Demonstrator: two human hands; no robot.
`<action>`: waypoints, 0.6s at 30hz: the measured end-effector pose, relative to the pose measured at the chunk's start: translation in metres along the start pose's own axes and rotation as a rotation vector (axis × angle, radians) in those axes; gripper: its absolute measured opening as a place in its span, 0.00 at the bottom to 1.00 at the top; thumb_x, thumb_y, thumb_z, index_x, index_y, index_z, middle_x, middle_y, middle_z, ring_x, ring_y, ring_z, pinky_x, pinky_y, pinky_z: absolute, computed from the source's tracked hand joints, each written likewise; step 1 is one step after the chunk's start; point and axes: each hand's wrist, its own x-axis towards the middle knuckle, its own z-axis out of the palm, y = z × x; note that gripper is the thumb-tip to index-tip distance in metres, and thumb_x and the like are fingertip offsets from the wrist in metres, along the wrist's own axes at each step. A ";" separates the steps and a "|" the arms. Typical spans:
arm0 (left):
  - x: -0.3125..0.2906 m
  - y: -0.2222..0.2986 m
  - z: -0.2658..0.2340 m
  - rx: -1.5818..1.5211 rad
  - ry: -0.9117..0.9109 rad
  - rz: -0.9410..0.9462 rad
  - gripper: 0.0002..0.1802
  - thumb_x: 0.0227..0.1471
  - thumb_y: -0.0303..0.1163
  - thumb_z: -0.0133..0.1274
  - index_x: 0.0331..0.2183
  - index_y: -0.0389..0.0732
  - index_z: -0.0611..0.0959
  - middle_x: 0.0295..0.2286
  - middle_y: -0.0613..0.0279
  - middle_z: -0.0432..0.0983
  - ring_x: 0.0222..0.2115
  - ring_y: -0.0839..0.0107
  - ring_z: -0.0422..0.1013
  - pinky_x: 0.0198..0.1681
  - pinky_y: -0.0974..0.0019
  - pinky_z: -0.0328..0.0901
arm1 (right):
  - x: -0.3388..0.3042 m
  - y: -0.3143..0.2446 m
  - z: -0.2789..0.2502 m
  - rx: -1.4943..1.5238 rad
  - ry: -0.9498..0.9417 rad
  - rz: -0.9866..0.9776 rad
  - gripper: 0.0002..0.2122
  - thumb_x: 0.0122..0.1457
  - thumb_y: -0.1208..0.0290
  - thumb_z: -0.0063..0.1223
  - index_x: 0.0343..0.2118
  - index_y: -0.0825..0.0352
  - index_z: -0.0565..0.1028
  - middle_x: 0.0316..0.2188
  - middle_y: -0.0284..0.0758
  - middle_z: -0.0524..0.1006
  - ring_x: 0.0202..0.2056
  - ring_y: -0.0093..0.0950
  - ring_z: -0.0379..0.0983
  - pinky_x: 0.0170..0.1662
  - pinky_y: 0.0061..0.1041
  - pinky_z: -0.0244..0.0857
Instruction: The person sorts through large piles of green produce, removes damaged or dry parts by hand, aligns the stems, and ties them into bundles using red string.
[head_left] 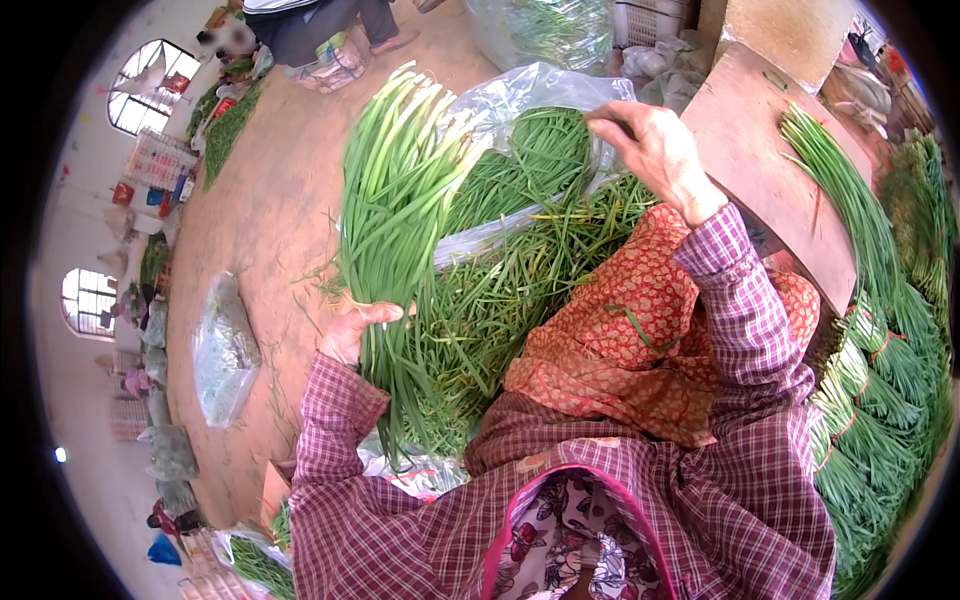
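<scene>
My left hand [350,332] is closed round a large bunch of green chives [400,210]. The pale white stem ends point up and away, while the leaf tips hang down past my wrist. My right hand [655,152] is raised to the right of the bunch, thumb and fingers pinched together beside the rim of a clear plastic bag [545,85]. What the pinch holds, if anything, I cannot make out. More chives [548,150] lie inside that bag. Loose, partly yellowed leaves [540,270] are heaped between the bag and my lap, against a red flowered cloth [610,330].
A board [760,150] at my right carries a small bundle of chives [840,180]. Banded bunches [860,400] are piled beside me. A filled plastic bag [226,350] lies on the floor at left. Another person [330,25] is at the far side, near a big bag [545,30].
</scene>
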 end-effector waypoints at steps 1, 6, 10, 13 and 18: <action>0.001 -0.003 0.000 -0.014 -0.017 -0.023 0.26 0.37 0.24 0.64 0.44 0.33 0.81 0.38 0.53 0.81 0.40 0.67 0.76 0.51 0.64 0.66 | 0.004 -0.011 -0.001 0.075 0.037 -0.044 0.13 0.61 0.59 0.52 0.37 0.63 0.80 0.29 0.40 0.80 0.32 0.38 0.78 0.36 0.33 0.71; 0.000 0.011 0.031 0.038 -0.022 0.057 0.31 0.37 0.22 0.63 0.48 0.34 0.78 0.39 0.55 0.80 0.38 0.66 0.77 0.46 0.65 0.69 | 0.022 -0.048 -0.006 0.274 0.187 -0.120 0.11 0.60 0.61 0.54 0.34 0.64 0.79 0.26 0.39 0.78 0.29 0.38 0.77 0.34 0.34 0.70; -0.011 0.021 0.053 0.052 -0.011 0.074 0.32 0.37 0.21 0.62 0.49 0.34 0.77 0.39 0.56 0.80 0.37 0.66 0.78 0.44 0.66 0.70 | 0.030 -0.084 0.002 0.066 0.305 -0.246 0.09 0.55 0.61 0.57 0.29 0.61 0.79 0.25 0.34 0.76 0.32 0.34 0.76 0.36 0.34 0.70; -0.008 0.019 0.060 0.064 -0.053 0.100 0.31 0.36 0.20 0.62 0.48 0.34 0.77 0.38 0.56 0.80 0.36 0.67 0.78 0.42 0.67 0.70 | 0.029 -0.105 0.013 -0.249 0.128 -0.212 0.17 0.54 0.52 0.59 0.29 0.64 0.80 0.26 0.35 0.77 0.33 0.32 0.74 0.41 0.34 0.66; -0.008 0.018 0.068 0.082 -0.059 0.145 0.32 0.34 0.19 0.62 0.48 0.33 0.77 0.37 0.56 0.80 0.35 0.67 0.78 0.41 0.68 0.71 | 0.032 -0.092 0.029 -0.241 0.000 -0.094 0.22 0.49 0.45 0.60 0.26 0.65 0.81 0.28 0.39 0.78 0.37 0.37 0.74 0.46 0.37 0.60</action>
